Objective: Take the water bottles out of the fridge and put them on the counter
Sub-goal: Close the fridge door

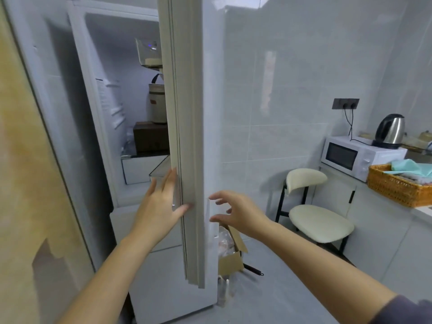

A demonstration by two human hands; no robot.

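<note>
Upright fridge door (187, 113) stands edge-on between hands; left hand (159, 206) flat-fingered on inner seal, nearer open compartment (112, 66); right hand (236, 213) loosely spread, empty, beside outer face; bottles not discernible

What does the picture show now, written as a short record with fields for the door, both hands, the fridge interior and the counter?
fridge door: partly open, edge toward camera
left hand: straight fingers on door's inner edge
right hand: loosely curled by door's outer edge, holding nothing
fridge interior: brown box, pale container above it; water bottles not clearly seen
counter: microwave with kettle on top, wicker basket
</note>
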